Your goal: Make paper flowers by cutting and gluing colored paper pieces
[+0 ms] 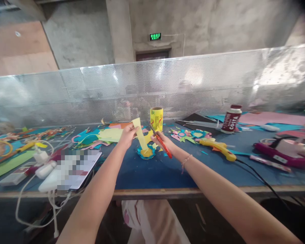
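Pinched in my left hand point(128, 135) is a pale yellow paper strip point(141, 134), hanging down at a slant. My right hand point(165, 142) grips red-handled scissors point(163, 145), whose dark blades point up and to the left, apart from the strip. Below and between both hands lies a blue and yellow paper flower point(146, 152) on the blue table; the strip's lower end overlaps it in view, and whether they touch I cannot tell. Just behind stands a yellow cardboard roll point(156, 118), with yellow paper scraps point(148, 137) before it.
At left are a tablet point(85, 169), white chargers and cables, and colored paper scraps point(88, 138). On the right lie a yellow glue gun point(220, 149) with a black cord, paper flowers point(183, 135), a Costa bottle point(231, 119) and a purple pouch point(282, 152). A perforated metal screen point(91, 91) runs behind.
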Demonstrator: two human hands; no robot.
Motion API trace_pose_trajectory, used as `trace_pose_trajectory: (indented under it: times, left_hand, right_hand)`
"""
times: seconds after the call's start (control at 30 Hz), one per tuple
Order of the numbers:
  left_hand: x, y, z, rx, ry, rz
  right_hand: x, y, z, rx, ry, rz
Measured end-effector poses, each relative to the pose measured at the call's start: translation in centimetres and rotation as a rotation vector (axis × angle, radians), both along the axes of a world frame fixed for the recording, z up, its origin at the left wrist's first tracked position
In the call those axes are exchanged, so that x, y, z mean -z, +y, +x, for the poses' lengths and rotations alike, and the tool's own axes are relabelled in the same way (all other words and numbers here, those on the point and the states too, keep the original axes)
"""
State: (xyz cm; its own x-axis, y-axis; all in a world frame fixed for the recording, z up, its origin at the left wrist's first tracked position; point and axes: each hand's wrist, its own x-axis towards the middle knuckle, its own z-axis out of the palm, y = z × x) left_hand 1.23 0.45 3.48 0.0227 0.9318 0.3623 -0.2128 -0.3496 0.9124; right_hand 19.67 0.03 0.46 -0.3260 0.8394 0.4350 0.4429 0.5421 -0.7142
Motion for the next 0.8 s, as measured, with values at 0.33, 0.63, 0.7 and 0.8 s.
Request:
trace_pose_trajectory:
  times: [0.33, 0.63, 0.7, 0.8]
  left_hand:
    - [0.0, -0.9, 1.4, -0.055, -0.090, -0.034]
    - [0.1, -1.1, 1.8, -0.039, -0.086, -0.047]
    - [0.2, -1.1, 1.9, -0.029, -0.110, -0.052]
    - [0.3, -1.1, 2.1, -0.030, -0.132, -0.062]
  right_hand:
    - [0.2, -1.6, -2.0, -0.038, 0.013, -0.064]
    - [0.1, -2.0, -2.2, -0.023, 0.058, -0.086]
    - [0.3, -1.8, -2.3, -0.029, 0.075, -0.082]
    - [0.6, -1.6, -2.4, -0.035, 0.089, -0.074]
